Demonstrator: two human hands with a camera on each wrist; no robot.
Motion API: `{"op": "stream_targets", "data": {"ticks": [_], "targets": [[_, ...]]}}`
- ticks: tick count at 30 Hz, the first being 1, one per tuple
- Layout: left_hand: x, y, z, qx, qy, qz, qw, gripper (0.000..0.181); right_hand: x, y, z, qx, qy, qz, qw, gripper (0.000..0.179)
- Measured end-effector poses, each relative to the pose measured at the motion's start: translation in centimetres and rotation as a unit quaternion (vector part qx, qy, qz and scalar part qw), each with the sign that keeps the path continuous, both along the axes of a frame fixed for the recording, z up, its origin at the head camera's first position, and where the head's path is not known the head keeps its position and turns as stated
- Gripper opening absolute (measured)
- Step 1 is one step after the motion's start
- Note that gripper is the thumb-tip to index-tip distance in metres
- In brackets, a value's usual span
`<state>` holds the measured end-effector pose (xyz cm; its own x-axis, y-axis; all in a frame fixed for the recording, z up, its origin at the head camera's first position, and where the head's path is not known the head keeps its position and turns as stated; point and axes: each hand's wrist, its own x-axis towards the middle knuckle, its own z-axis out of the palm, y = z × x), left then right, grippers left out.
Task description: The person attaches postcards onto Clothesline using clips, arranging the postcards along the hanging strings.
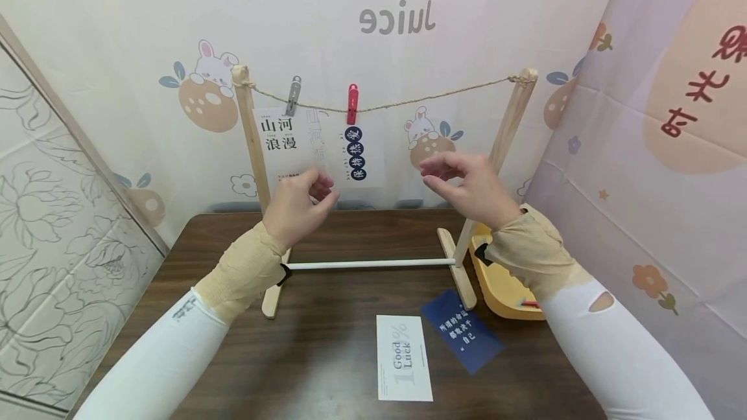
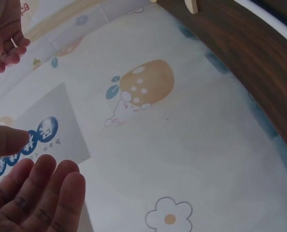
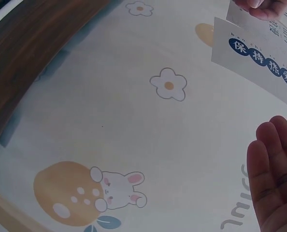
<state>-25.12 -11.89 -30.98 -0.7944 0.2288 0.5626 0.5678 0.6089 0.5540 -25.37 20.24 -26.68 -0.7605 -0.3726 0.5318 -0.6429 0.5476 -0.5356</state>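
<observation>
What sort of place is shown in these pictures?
Probably a curtained indoor work corner: printed curtains hang behind a dark table, on which stands a wooden frame with cards clipped to its string.

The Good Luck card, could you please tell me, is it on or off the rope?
Off the rope: the Good Luck card lies unclipped on the table, beside the blue card.

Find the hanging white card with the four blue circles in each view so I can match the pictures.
Head: the blue-circled card hangs left of centre, below the red clothespin.
Left wrist: left side, partly hidden by the left hand.
Right wrist: upper right, cut off by the picture's edge.
Shared landmark: the bunny-and-fruit print, right of the card in the first two, lower left in the third.
</observation>
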Motion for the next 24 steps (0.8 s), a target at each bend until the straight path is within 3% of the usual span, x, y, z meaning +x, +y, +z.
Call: {"op": "stream_targets", "data": {"ticks": [10,24], "targets": [[-0.1,0.4,-1.8,0.007,-0.009,-0.013,0.9998,0.013,0.2,0.5,-1.3,-0.014,-0.010,-0.015,0.9997,0.016],[0.4,0.7,-3.3,0.012,-0.026,-0.015,0.9995,0.013,0.5,1.4,-3.6,-0.033,-0.028,-0.019,0.9989,0.017]]}}
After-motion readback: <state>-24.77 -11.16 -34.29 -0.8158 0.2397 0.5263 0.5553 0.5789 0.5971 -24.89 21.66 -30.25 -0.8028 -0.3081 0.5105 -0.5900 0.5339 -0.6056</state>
